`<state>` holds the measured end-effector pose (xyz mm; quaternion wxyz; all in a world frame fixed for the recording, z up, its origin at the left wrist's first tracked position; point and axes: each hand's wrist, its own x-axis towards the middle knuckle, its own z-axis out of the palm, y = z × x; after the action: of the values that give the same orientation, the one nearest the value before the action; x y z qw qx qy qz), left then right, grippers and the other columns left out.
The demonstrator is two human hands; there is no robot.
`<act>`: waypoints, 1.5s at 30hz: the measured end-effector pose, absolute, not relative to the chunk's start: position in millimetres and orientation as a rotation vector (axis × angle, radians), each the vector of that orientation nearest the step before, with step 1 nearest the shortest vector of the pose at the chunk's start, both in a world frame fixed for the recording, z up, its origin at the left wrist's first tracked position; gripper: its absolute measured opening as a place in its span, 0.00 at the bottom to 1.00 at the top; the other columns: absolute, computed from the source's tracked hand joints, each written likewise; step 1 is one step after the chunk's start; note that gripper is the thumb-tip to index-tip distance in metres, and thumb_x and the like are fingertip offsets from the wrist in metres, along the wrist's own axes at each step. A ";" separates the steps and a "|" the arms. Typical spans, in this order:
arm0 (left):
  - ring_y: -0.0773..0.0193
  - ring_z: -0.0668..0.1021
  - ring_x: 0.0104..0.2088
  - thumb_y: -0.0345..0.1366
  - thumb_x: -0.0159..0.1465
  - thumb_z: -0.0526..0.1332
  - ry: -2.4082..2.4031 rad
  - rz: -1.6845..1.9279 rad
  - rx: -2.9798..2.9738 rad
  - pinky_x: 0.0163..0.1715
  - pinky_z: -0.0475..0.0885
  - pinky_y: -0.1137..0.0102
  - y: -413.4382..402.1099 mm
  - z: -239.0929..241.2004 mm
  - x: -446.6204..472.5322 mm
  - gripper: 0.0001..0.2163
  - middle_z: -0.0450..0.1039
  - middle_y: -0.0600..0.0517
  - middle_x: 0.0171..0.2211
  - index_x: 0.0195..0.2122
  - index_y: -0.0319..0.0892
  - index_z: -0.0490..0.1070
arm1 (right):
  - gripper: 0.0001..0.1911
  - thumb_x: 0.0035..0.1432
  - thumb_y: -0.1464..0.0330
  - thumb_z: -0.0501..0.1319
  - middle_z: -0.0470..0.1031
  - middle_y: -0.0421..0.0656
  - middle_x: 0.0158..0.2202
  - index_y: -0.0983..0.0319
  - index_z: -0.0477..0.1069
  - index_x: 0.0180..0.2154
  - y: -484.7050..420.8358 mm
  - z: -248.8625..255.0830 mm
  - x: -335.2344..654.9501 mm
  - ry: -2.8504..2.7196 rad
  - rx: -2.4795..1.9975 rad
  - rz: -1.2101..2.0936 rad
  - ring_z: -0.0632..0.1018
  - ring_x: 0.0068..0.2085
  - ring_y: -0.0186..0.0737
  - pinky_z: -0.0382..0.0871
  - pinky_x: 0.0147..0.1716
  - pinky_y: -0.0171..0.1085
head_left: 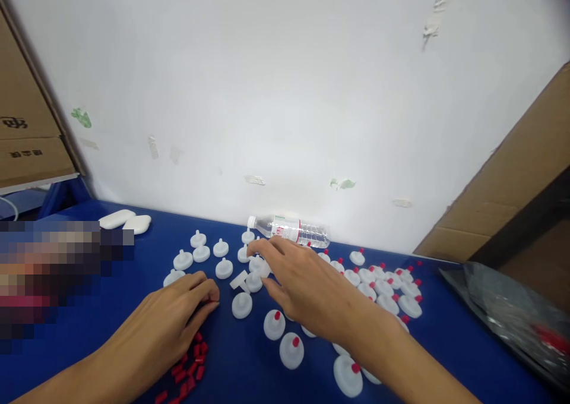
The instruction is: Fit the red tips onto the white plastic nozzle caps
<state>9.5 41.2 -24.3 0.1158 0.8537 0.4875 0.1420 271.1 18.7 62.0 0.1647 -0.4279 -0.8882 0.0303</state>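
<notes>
My left hand [171, 318] rests on the blue table [249, 368], fingers curled together above a heap of small red caps [189, 371]; whatever the fingertips pinch is hidden. My right hand [298, 279] reaches forward over a group of white round discs [209, 255] without caps, its fingertips touching one white disc [259, 265]. A tipped-over white piece [239, 280] lies just left of it. White discs fitted with red caps [383, 285] spread to the right and below my right forearm.
A clear water bottle [291, 230] lies on its side against the white wall. Two white oblong cases [124, 221] sit at the back left. Cardboard boxes stand at both sides, and a dark plastic bag [512, 309] lies on the right. A blurred area covers the left edge.
</notes>
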 end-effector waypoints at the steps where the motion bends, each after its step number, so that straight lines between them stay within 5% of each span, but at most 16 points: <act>1: 0.58 0.81 0.37 0.45 0.74 0.48 1.434 0.419 2.503 0.38 0.71 0.65 41.4 -24.5 9.5 0.16 0.77 0.52 0.39 0.40 0.49 0.75 | 0.25 0.65 0.80 0.61 0.74 0.45 0.49 0.60 0.64 0.60 19.3 62.0 271.1 -2.539 -1.216 0.080 0.79 0.45 0.44 0.75 0.42 0.42; 11: 0.57 0.84 0.41 0.45 0.75 0.48 1.443 0.545 2.598 0.40 0.76 0.66 44.4 -40.2 3.6 0.19 0.79 0.51 0.46 0.52 0.51 0.78 | 0.26 0.64 0.81 0.62 0.75 0.46 0.50 0.59 0.64 0.60 19.0 55.9 271.9 -2.596 -1.147 0.036 0.78 0.48 0.45 0.72 0.41 0.40; 19: 0.60 0.84 0.38 0.47 0.76 0.51 1.329 0.694 2.567 0.37 0.77 0.71 38.6 -24.1 8.3 0.17 0.80 0.51 0.44 0.48 0.50 0.79 | 0.26 0.62 0.83 0.61 0.77 0.46 0.45 0.60 0.65 0.59 18.1 57.8 270.8 -2.638 -1.208 0.056 0.78 0.46 0.45 0.70 0.38 0.38; 27: 0.60 0.84 0.44 0.50 0.72 0.63 1.268 1.167 2.387 0.47 0.77 0.71 33.7 -15.5 9.4 0.11 0.84 0.57 0.44 0.48 0.54 0.80 | 0.24 0.68 0.72 0.65 0.79 0.45 0.42 0.60 0.64 0.63 9.0 70.4 261.5 -2.645 -1.188 0.262 0.80 0.44 0.46 0.71 0.40 0.38; 33: 0.61 0.87 0.40 0.49 0.67 0.68 1.191 1.123 2.125 0.43 0.81 0.74 29.9 -1.6 17.4 0.10 0.86 0.56 0.40 0.43 0.52 0.83 | 0.21 0.70 0.72 0.62 0.78 0.48 0.53 0.62 0.63 0.62 8.0 68.3 258.7 -2.636 -1.049 0.263 0.78 0.52 0.46 0.70 0.50 0.41; 37: 0.57 0.88 0.37 0.54 0.65 0.68 1.121 0.994 1.812 0.37 0.83 0.72 33.4 6.5 20.5 0.16 0.86 0.52 0.36 0.42 0.48 0.83 | 0.11 0.71 0.74 0.59 0.78 0.43 0.45 0.60 0.64 0.53 7.8 68.7 258.6 -2.599 -1.019 0.319 0.77 0.47 0.41 0.70 0.50 0.39; 45: 0.60 0.84 0.41 0.49 0.73 0.59 1.135 1.005 2.148 0.44 0.78 0.71 33.0 -0.9 17.2 0.14 0.84 0.55 0.39 0.41 0.48 0.81 | 0.18 0.54 0.84 0.53 0.75 0.42 0.39 0.59 0.62 0.42 5.2 66.5 253.4 -2.700 -0.917 0.075 0.71 0.38 0.39 0.69 0.45 0.39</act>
<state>17.2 33.0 -0.9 0.2536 0.7903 0.4177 0.3698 253.4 5.2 66.5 0.1439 -0.3181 -0.9367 0.0262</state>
